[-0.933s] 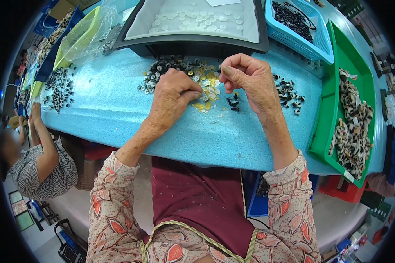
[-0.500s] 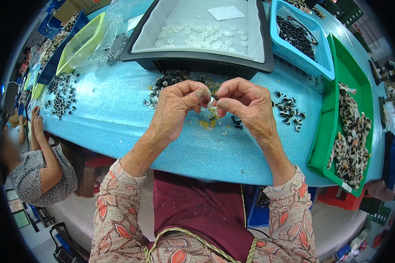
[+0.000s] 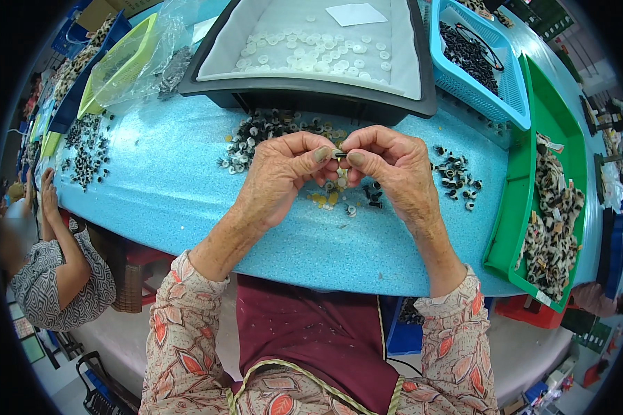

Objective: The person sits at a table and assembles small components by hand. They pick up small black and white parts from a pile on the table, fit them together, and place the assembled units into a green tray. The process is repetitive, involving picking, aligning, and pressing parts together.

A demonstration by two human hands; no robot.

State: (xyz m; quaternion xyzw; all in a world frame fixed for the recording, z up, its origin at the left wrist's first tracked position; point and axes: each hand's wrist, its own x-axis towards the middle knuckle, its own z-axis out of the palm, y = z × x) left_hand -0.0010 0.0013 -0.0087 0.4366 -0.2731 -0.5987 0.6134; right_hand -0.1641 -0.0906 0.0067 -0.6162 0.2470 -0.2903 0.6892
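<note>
Both my hands meet over the blue table (image 3: 311, 252), fingertips pinched together. Between them is a small dark plastic peg with a pale disc (image 3: 339, 155). My left hand (image 3: 275, 169) grips the pale end with thumb and forefinger, while my right hand (image 3: 396, 166) pinches the dark end. Fingertips partly hide the piece. Behind my left hand lies a pile of black pegs and white discs (image 3: 242, 149). Small yellow discs (image 3: 323, 200) lie just below my fingers. Several black pegs (image 3: 373, 195) rest beside my right hand, and black-and-white pieces (image 3: 458, 181) are farther right.
A black tray (image 3: 311, 88) with white lining holds translucent discs. Right of it are a light-blue basket (image 3: 512, 93) of black parts and a green bin (image 3: 509, 228) of spotted plush pieces. More black parts (image 3: 88, 149) lie at left. A co-worker (image 3: 66, 277) sits at far left.
My fingertips have closed in around the small peg, with the hands slightly nearer each other. A black-and-white piece now shows on the table below them. The view has shifted slightly.
</note>
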